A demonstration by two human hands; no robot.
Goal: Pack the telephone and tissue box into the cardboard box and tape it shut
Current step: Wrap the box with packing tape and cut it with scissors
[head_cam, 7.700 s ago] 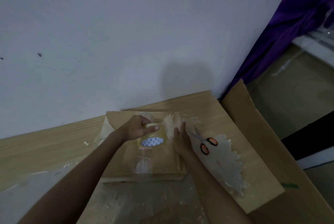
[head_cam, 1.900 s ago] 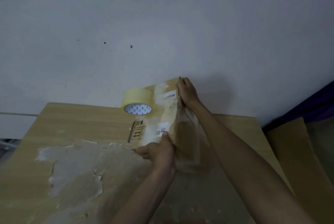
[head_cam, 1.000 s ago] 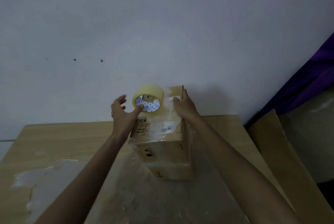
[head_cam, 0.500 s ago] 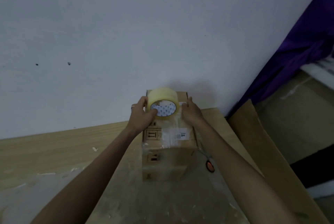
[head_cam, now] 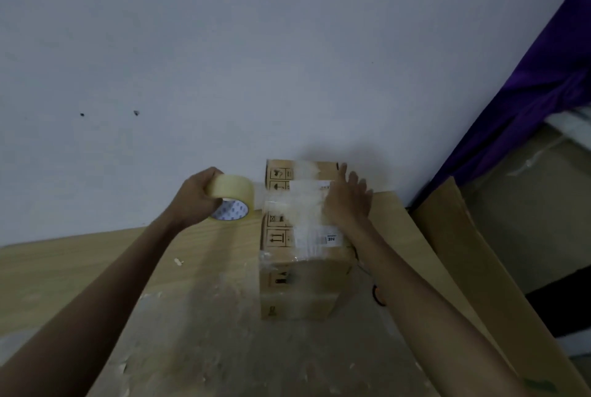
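The closed cardboard box [head_cam: 300, 294] stands on the counter [head_cam: 80, 275] by the wall [head_cam: 287, 44]. My right hand [head_cam: 347, 201], spread, presses the tape strip [head_cam: 300, 204] on its top. At its 9 o'clock my left hand [head_cam: 195, 198] grips the tape roll [head_cam: 233, 191], probably to tension the strip.

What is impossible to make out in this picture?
Head view:
Contents of the cardboard box: its closed walls hide them.
Label print on the box: too small and blurred.
Whether tape runs from the tape roll to the box: clear film, blurred.
Orange item: mostly behind the right forearm.
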